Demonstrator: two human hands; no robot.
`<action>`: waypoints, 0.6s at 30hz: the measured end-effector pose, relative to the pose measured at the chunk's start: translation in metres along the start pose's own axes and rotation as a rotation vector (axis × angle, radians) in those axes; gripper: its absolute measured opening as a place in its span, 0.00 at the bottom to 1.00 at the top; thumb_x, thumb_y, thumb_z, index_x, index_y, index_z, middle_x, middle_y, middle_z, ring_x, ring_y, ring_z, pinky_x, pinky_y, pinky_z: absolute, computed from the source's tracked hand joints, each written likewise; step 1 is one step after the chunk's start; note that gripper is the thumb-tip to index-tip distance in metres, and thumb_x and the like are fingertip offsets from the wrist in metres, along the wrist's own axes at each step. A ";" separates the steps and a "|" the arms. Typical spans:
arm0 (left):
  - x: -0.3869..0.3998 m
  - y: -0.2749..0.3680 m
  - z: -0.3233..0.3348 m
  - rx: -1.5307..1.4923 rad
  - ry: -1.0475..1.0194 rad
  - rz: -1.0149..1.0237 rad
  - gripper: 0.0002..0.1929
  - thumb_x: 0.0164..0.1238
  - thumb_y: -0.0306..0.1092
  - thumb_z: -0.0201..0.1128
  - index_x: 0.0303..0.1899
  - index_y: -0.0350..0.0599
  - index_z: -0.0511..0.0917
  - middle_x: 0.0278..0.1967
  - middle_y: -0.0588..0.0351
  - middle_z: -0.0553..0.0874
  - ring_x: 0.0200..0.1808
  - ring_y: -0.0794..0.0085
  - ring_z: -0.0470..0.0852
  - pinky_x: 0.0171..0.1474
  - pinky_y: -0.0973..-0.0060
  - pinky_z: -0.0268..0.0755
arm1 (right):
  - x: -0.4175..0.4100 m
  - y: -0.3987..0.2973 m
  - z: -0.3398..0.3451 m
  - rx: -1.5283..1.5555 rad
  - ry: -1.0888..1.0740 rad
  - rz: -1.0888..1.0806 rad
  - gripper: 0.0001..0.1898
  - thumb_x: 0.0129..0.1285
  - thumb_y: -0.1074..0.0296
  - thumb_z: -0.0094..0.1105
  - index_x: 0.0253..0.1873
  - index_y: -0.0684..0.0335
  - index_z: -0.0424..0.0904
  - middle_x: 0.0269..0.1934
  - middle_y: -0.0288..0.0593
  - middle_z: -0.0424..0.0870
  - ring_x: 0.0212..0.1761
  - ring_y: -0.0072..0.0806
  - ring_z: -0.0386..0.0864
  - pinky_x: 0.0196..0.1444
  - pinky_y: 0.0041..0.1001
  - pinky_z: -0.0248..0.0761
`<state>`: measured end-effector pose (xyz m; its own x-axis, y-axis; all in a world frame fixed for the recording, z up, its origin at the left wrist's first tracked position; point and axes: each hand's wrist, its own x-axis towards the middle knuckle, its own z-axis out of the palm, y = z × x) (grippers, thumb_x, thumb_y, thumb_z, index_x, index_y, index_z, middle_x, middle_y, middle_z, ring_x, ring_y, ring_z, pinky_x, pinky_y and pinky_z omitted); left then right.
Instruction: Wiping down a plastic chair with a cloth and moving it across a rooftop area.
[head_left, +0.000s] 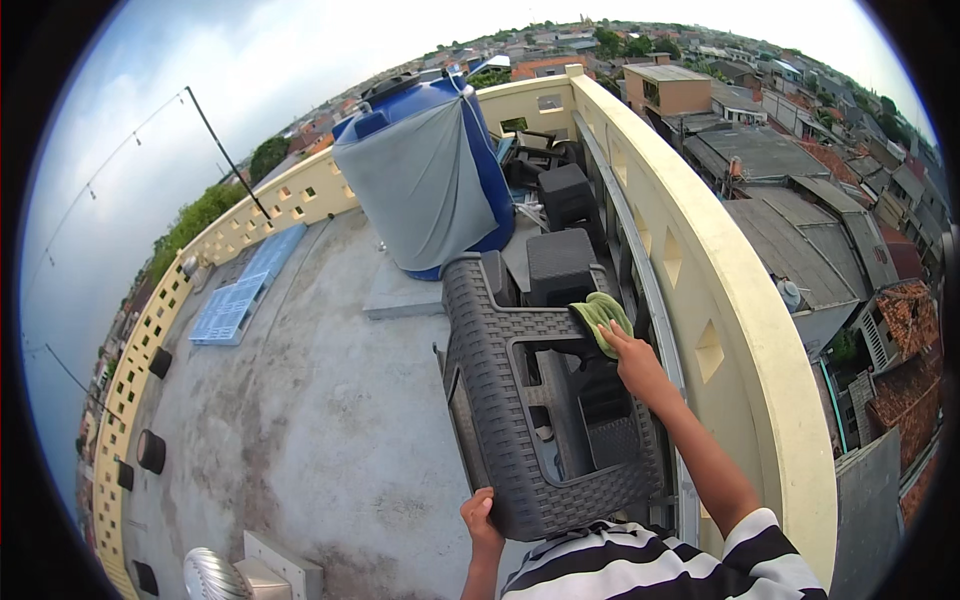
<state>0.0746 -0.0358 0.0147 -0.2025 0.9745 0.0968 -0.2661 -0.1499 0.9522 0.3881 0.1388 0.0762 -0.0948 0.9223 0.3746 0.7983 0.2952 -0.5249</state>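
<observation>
Before me stands a dark grey plastic armchair with a moulded rattan weave and an open window in its panel. My left hand grips its near left corner, thumb up against the edge. A folded green cloth lies on the chair's far right corner. My right hand presses on that cloth with fingers extended. The chair's lower parts are partly hidden behind its own panel and my striped shirt.
Dark woven plastic stools stand behind the chair, with a blue water tank under a grey sheet beyond. A cream parapet wall runs along my right. Blue plastic pallets lie on the concrete roof floor.
</observation>
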 end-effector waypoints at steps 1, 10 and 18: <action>0.000 -0.002 -0.003 0.012 -0.010 0.003 0.20 0.59 0.42 0.55 0.30 0.26 0.79 0.32 0.51 0.83 0.36 0.70 0.78 0.42 0.74 0.66 | -0.009 -0.001 -0.003 0.016 -0.020 0.022 0.30 0.56 0.84 0.47 0.65 0.59 0.72 0.66 0.60 0.69 0.56 0.53 0.78 0.59 0.41 0.72; 0.000 0.003 -0.001 -0.259 0.140 -0.161 0.24 0.65 0.50 0.52 0.36 0.32 0.80 0.35 0.52 0.83 0.40 0.71 0.80 0.46 0.74 0.70 | -0.097 -0.041 -0.048 0.202 -0.174 0.269 0.25 0.59 0.83 0.48 0.61 0.57 0.76 0.48 0.57 0.83 0.39 0.57 0.79 0.46 0.38 0.73; 0.027 0.018 -0.011 -0.365 0.142 -0.070 0.27 0.67 0.51 0.45 0.46 0.33 0.81 0.43 0.49 0.87 0.46 0.64 0.84 0.54 0.68 0.74 | -0.101 -0.007 0.005 0.898 -0.068 0.465 0.17 0.73 0.63 0.49 0.56 0.72 0.75 0.43 0.39 0.82 0.44 0.24 0.75 0.51 0.25 0.67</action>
<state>0.0541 -0.0139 0.0311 -0.2932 0.9556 -0.0298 -0.5964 -0.1584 0.7869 0.3891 0.0453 0.0381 0.0558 0.9975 -0.0432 0.0246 -0.0446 -0.9987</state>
